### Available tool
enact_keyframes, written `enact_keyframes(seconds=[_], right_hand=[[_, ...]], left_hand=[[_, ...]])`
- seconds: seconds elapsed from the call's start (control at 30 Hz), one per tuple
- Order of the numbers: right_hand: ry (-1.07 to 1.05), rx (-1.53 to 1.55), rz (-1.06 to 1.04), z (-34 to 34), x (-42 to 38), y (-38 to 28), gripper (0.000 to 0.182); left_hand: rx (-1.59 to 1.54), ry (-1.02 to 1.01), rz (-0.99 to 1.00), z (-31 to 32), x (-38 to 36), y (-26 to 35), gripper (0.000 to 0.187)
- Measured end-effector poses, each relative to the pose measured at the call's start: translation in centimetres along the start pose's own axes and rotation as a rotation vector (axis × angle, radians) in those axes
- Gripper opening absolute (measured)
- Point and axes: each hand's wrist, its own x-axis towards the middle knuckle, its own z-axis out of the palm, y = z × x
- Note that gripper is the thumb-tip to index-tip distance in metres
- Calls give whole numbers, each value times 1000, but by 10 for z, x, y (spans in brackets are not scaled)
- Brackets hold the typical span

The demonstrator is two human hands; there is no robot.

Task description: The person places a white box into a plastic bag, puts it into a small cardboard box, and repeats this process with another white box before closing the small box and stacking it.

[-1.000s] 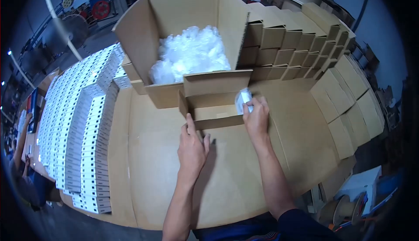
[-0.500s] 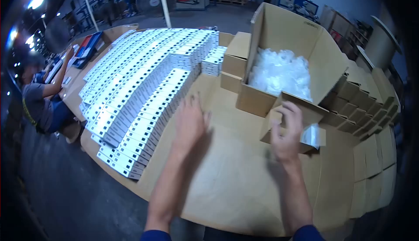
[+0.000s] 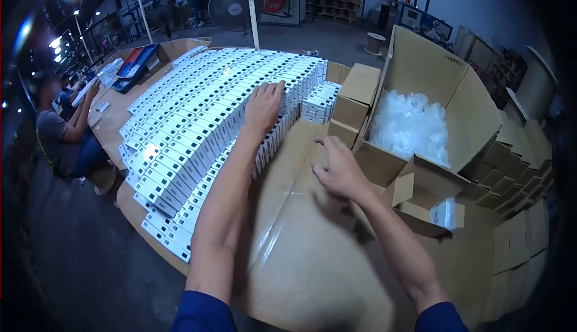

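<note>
My left hand lies over the upper right part of the stacked white boxes, its fingertips on or just above them; whether it grips one is hidden. Between the stack and the cartons, my right hand hangs above the cardboard-covered table, thumb and fingers apart and nothing in them. Right of that hand stands a small open carton with a clear-wrapped white item at its right end.
A large open carton holds clear plastic bags. Closed brown boxes stand beside it, and more cartons are stacked at the right. A seated person works at the far left near a blue and red tray.
My left hand has moved forward onto the white stack. My right hand has left the small carton and moved left. The whole view has shifted slightly.
</note>
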Motion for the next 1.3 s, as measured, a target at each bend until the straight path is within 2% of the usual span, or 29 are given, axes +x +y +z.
enact_keyframes(seconds=[0.03,0.13,0.17,0.23,0.33,0.37,0.47,0.57,0.6,0.67,0.7,0.73,0.77,0.87,0.9,1.0,1.07,1.17,1.27,1.3], right_hand=[[-23,52,29,1,7,6,58],[-101,180,118,1,29,15,69],[-130,202,145,1,38,16,72],[-210,277,229,1,52,13,76],[-305,651,422,-2,66,1,73],[-314,661,461,-2,70,-2,73],[-194,1073,523,-7,64,-21,76],[-155,1379,367,-7,58,-12,73],[-102,1432,309,-10,50,-13,61],[-163,1297,235,-22,30,-1,44],[-135,1183,158,-30,16,5,29],[-218,1163,208,-57,-5,-2,20],[-197,1122,201,-72,-25,-1,18],[-104,962,124,-110,-68,22,15],[-17,828,153,-126,-79,27,15],[323,591,200,-169,-99,47,22],[467,172,137,-198,-109,56,22],[471,67,210,-217,-115,67,26],[511,32,219,-222,-118,75,30],[496,59,253,-225,-119,74,31]], left_hand=[[36,44,21,-1,1,-2,48],[49,-68,-1,-7,0,-5,36],[37,-24,-7,-8,-1,-3,24],[3,2,-24,-12,-7,-3,23],[-96,105,-31,-29,-16,6,25],[-139,148,-27,-34,-19,10,26],[-309,238,-21,-47,-30,29,31],[-371,164,66,-82,-38,68,23],[-372,169,98,-92,-39,80,29],[-564,40,79,-120,-41,104,34],[-645,-30,153,-136,-39,112,33],[-723,-104,227,-148,-36,118,33],[-879,-65,178,-153,-32,134,20],[-875,-133,90,-149,-15,168,13],[-808,-77,155,-140,-5,184,7],[-804,-117,195,-101,35,224,13],[-582,-54,295,-56,62,240,21],[-202,-194,332,-9,93,259,27],[-112,-564,274,8,118,260,27],[-151,-482,244,6,119,260,26]])
